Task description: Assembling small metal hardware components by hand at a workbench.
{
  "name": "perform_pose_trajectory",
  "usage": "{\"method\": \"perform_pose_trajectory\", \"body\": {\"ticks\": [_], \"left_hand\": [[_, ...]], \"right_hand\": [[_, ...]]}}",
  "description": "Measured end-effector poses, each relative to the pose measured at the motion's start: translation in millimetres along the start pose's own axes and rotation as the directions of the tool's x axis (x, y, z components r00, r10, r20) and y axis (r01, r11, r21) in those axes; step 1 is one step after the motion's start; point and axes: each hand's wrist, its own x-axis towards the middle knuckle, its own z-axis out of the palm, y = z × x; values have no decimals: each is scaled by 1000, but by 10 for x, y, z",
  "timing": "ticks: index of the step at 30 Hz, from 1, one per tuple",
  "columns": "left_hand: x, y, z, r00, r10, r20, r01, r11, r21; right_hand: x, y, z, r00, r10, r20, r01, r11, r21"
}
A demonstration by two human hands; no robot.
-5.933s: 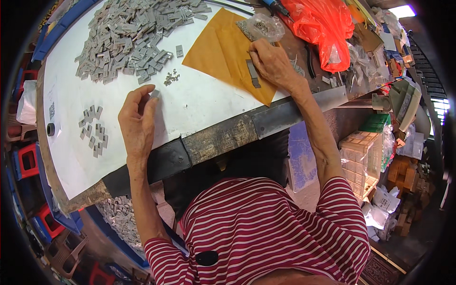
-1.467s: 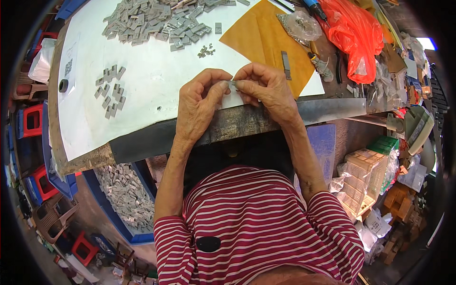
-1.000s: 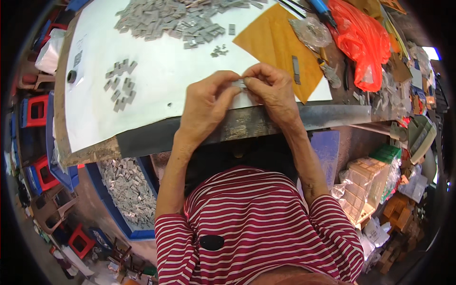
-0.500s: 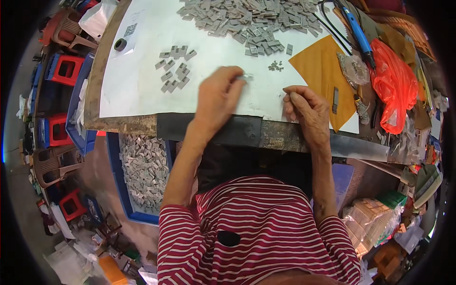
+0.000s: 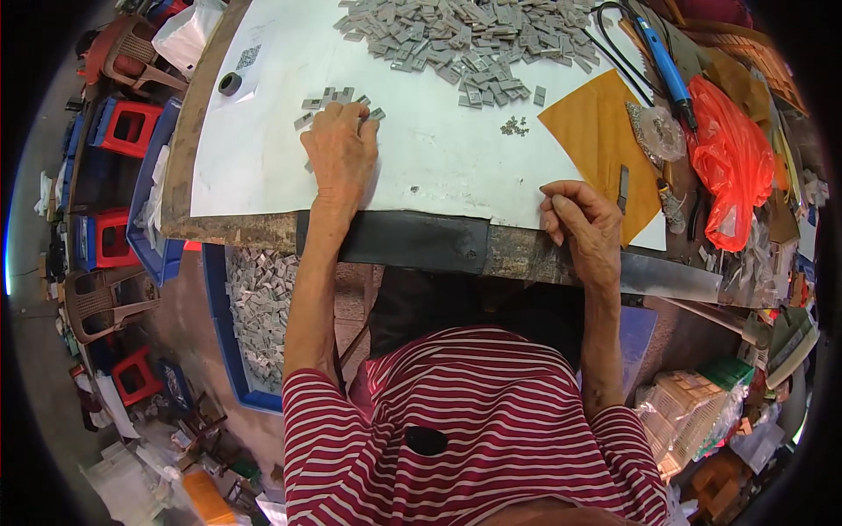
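My left hand [image 5: 340, 153] is over a group of small flat grey metal pieces [image 5: 338, 95] at the left of the white sheet [image 5: 438, 175]. Its fingers are bent down onto the pieces and hide several of them; what lies under the fingertips cannot be made out. Near the sheet's front edge, to the right, my right hand [image 5: 586, 226] is closed in a pinch of thumb and forefinger. Anything between those tips is too small to name. A little heap of tiny metal parts [image 5: 515, 126] lies beyond it, in front of a large pile of grey metal pieces [image 5: 474, 39].
On the right are a brown board [image 5: 589, 123] with a dark strip [image 5: 624, 188], a blue pen-shaped tool [image 5: 662, 57] and a red plastic bag [image 5: 728, 167]. A black ring [image 5: 230, 83] sits far left. Below the table edge, a blue tray [image 5: 230, 351] holds many metal pieces.
My left hand has moved left, from the middle of the sheet to the group of metal pieces. My right hand stays pinched in nearly the same place.
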Motion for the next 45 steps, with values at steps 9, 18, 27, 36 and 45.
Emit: {"method": "perform_pose_trajectory", "body": {"ticks": [9,18,27,36,45], "left_hand": [[60,-24,-7,999,45,-20,-44,999,31],[166,-178,35,992,105,-69,-94,984,148],[146,93,-89,989,148,-18,-142,972,189],[-48,758,-29,921,387,54,-373,912,-172],[-59,1089,145,911,384,152,-309,877,-367]], "right_hand": [[-73,-9,-19,1000,-4,-18,4,999,-34],[-117,-3,-77,998,51,-30,-55,988,-142],[-322,-238,-306,991,-50,-128,20,973,-228],[134,-172,-1105,857,-494,-146,190,566,-802],[364,-92,-1211,821,-541,184,329,184,-926]]}}
